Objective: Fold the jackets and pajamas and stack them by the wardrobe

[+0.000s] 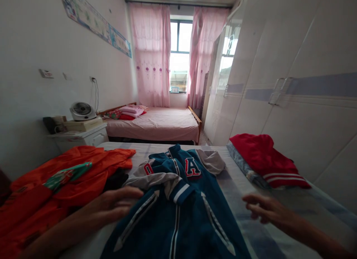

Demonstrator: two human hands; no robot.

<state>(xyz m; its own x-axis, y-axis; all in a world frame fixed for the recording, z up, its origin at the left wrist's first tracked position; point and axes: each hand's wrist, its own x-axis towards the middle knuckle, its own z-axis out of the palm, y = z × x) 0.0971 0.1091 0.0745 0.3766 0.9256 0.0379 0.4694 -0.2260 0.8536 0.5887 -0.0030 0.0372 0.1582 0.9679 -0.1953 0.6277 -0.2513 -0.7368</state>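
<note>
A teal zip jacket (192, 212) with grey sleeves and a letter A patch lies front side up on the bed in front of me. One grey sleeve (164, 179) with a striped cuff is folded across its chest; the other bends in at the shoulder. My left hand (121, 203) is at the jacket's left edge, fingers stretched out and holding nothing; whether it touches the cloth I cannot tell. To the right of the jacket, apart from it, my right hand (263, 209) hovers over the sheet with loosely bent, parted fingers and nothing in them.
Orange clothing (92, 177) lies spread at the left beside a black item (115, 180). At the right, a folded red garment (264, 158) rests on folded denim (242, 160). Beyond stand a pink-covered bed (164, 121), a nightstand (97, 136) with a fan (83, 110), and white wardrobes (292, 47).
</note>
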